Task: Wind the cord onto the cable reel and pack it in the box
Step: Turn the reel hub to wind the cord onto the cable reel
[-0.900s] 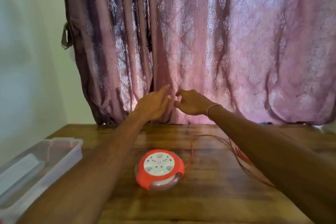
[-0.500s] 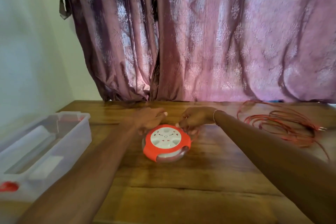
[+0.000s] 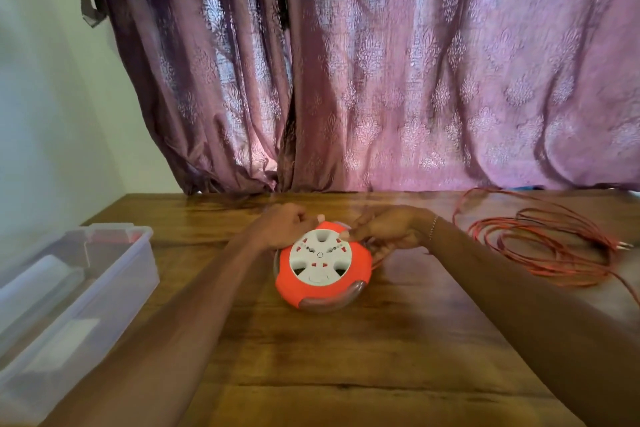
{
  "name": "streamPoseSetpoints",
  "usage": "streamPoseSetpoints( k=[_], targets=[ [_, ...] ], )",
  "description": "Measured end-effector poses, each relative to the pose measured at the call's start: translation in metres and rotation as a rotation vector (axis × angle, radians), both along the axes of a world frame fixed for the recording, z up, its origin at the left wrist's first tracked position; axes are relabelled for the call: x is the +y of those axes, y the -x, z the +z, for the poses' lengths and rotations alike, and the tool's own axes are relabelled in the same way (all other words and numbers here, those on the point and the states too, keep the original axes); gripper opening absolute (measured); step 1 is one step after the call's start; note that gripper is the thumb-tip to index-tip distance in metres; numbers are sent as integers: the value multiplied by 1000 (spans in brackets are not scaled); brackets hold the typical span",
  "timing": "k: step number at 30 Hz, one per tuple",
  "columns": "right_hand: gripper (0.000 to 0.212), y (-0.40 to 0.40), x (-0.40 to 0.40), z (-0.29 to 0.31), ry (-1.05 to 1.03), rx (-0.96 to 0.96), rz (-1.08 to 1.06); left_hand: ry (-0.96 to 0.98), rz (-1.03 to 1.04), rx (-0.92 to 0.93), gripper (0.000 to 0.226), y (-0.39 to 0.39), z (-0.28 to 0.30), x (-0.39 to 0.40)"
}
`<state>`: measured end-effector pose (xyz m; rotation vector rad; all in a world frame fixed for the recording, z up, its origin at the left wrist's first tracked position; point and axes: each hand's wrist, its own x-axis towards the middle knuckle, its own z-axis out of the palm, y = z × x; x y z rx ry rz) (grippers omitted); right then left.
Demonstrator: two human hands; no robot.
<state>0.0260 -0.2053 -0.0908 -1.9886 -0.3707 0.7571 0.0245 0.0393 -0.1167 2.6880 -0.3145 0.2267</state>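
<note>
The orange cable reel (image 3: 323, 267) with its white socket face lies flat at the centre of the frame on the wooden tabletop (image 3: 346, 357). The left hand (image 3: 284, 227) sits at the reel's upper left edge, fingers curled against the rim. The right hand (image 3: 388, 229) is at the upper right edge, its grip pinched on the reel's rim. The loose red cord (image 3: 540, 253) lies in coils at the right of the frame. A clear plastic box (image 3: 114, 274) stands open at the lower left.
</note>
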Motion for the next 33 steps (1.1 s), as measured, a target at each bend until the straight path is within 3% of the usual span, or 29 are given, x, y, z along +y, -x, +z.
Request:
streamPoseSetpoints(
  k=[3, 7, 10, 13, 17, 22, 27, 30, 31, 33],
  targets=[
    [9, -5, -14, 11, -132, -28, 8, 105, 62, -191, 63, -4, 23, -9],
    [23, -9, -26, 23, -371, -76, -158, 480, 111, -367, 46, -17, 44, -18],
    [31, -11, -29, 35, -550, -79, -305, 745, 144, -374, 48, -27, 49, -23],
    [23, -14, -28, 47, -717, -70, -393, 1024, 104, -309, 50, -33, 49, -36],
    [24, -16, -23, 59, -845, -79, -438, 1132, -35, -313, 48, -40, 52, -58],
    [37, -18, -29, 63, -832, -147, -427, 1094, -44, -428, 32, -51, 62, -69],
    [33, -21, -38, 68, -707, -253, -408, 1057, -10, -526, 51, -53, 70, -77],
    [36, -19, -44, 72, -577, -339, -383, 1034, -15, -573, 45, -58, 72, -79],
    [42, -19, -46, 73, -487, -424, -419, 1036, -13, -580, 42, -60, 72, -80],
    [57, -21, -50, 74, -217, -805, -569, 1046, 9, -589, 37, -64, 70, -82]
  ],
)
